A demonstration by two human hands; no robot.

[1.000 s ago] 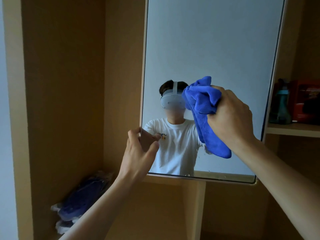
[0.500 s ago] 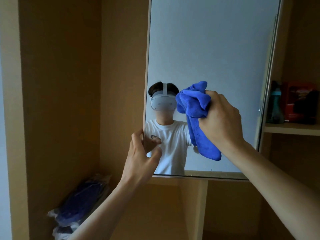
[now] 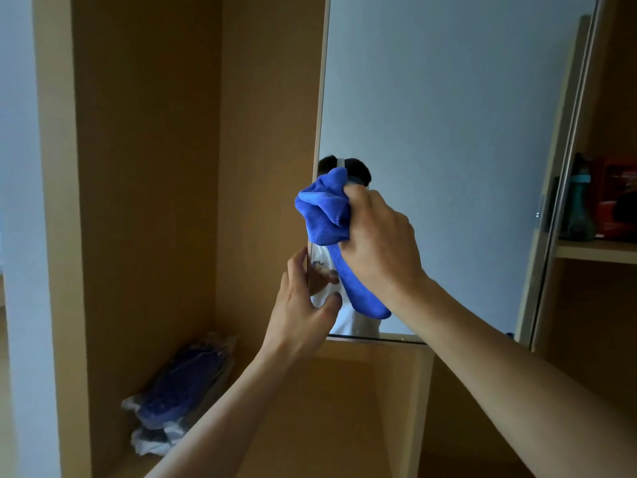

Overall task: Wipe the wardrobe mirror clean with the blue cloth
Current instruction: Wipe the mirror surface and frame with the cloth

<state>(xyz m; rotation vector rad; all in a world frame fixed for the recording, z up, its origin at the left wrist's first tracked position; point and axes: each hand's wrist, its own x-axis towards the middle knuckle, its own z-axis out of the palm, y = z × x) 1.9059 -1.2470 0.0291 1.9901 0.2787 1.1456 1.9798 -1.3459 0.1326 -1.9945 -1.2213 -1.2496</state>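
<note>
The wardrobe mirror (image 3: 448, 132) is a tall panel on an open door, reflecting a pale wall and part of a person. My right hand (image 3: 379, 246) grips the bunched blue cloth (image 3: 325, 215) and holds it against the glass near the mirror's left edge, low down; a tail of cloth hangs below my fist. My left hand (image 3: 303, 305) pinches the mirror's left edge close to its bottom corner, thumb on the glass side, fingers behind.
An open wooden wardrobe compartment (image 3: 148, 167) lies to the left, with a plastic-wrapped blue bundle (image 3: 179, 391) on its floor. A shelf (image 3: 596, 250) at the right carries a dark teal bottle (image 3: 580, 201) and a red box (image 3: 617, 201). A wooden divider stands below the mirror.
My right hand has carried the cloth leftward across the glass to the mirror's left edge. My left hand keeps its hold on that edge.
</note>
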